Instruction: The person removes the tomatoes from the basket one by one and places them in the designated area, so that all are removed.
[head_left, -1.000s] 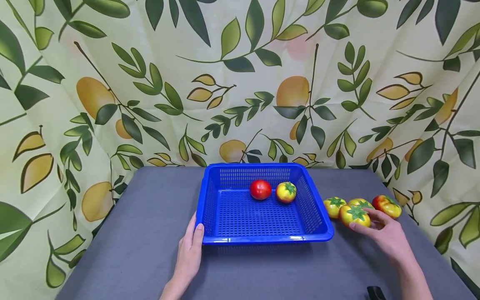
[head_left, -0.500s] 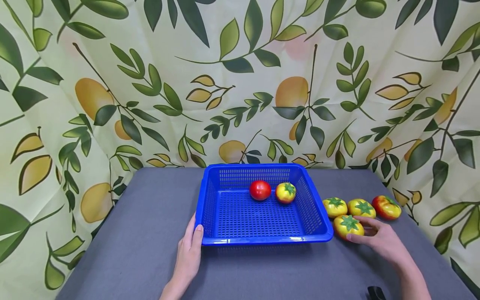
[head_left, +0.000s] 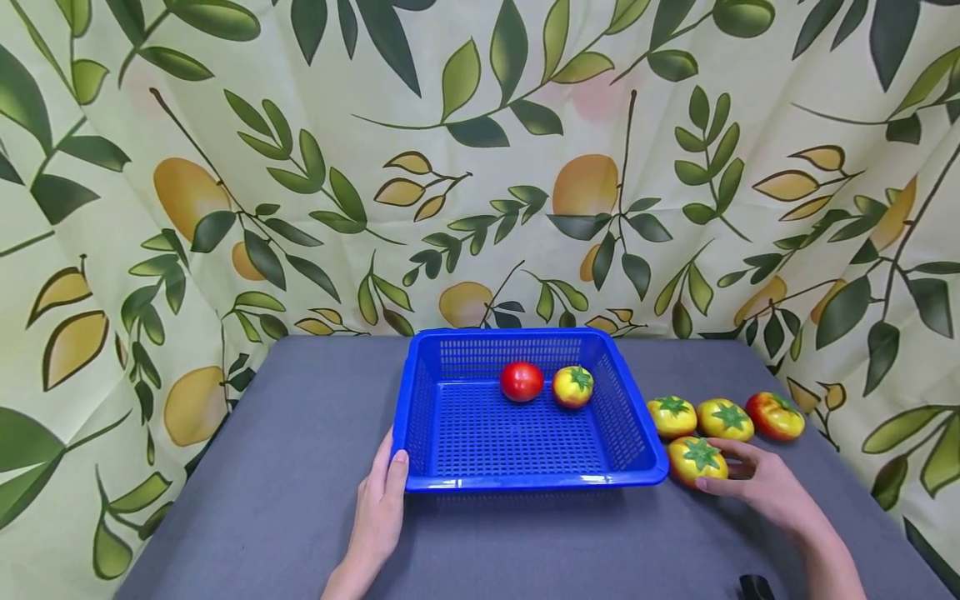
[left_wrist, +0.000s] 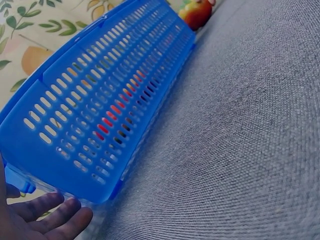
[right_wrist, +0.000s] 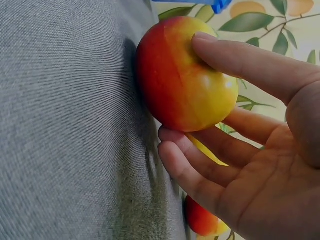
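Tomato (head_left: 699, 463) held in right hand (head_left: 772, 490), fingers half-curled, just right of plastic basket (head_left: 525, 481); near-left corner gripped by left hand (head_left: 379, 504).

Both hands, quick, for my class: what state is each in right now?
Left hand: holding the blue basket near its front left corner.
Right hand: holding a yellow-and-red fruit beside the basket.

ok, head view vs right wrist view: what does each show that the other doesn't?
Head only: the left hand at the basket's near-left corner, plus the red tomato and yellow-red tomato inside.
Right wrist only: the palm of the right hand.
Both: that hand holding a tomato, the gray table, the leaf-print cloth and at least part of the basket.
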